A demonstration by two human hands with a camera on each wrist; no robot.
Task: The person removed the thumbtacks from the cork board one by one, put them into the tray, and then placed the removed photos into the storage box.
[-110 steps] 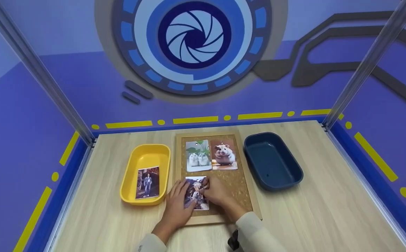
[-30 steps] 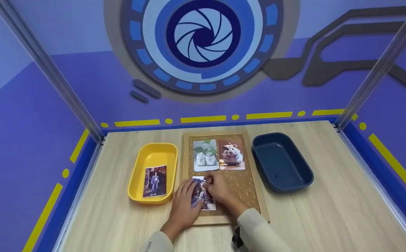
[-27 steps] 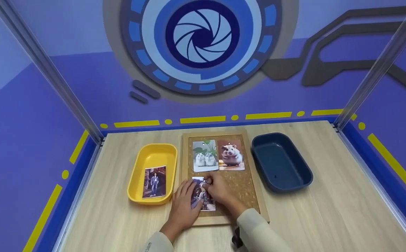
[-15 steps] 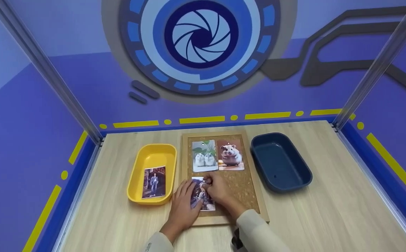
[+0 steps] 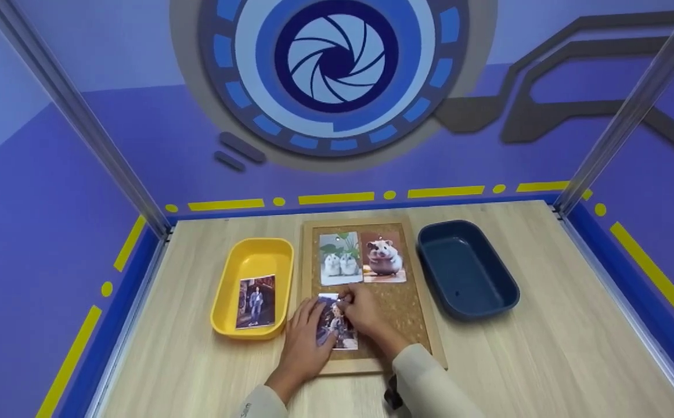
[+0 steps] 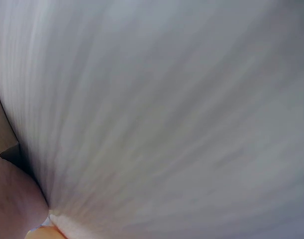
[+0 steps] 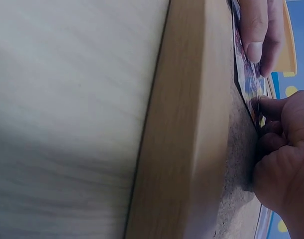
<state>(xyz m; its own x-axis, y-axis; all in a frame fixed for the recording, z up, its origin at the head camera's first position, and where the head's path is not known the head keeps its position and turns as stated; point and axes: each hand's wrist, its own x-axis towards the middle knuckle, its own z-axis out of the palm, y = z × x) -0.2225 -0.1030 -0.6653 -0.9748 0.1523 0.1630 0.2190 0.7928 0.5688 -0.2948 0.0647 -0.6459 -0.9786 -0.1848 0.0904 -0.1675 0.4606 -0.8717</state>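
On the corkboard (image 5: 412, 325), a photo of a figure (image 5: 330, 328) lies at the lower left, partly covered by both hands. My left hand (image 5: 305, 342) rests on its left side with the fingers straight. My right hand (image 5: 366, 313) has curled fingers at the photo's top, seemingly pinching a small pushpin (image 5: 339, 300) that is mostly hidden. The right wrist view shows the thumb (image 7: 271, 105) at the photo's edge. Above are a photo of two hamsters (image 5: 340, 264) and a photo of one hamster (image 5: 384, 261), each with a pale pin at its top.
A yellow tray (image 5: 287, 261) left of the board holds a photo of a standing person (image 5: 255, 302). A dark blue tray (image 5: 502, 278) stands to the right with a tiny dark thing (image 5: 457, 294) inside. Walls enclose the wooden table (image 5: 563, 337).
Both hands stay at the lower photo throughout. The right fingers shift slightly at its top. The whole view has shifted a little since the oldest frame.
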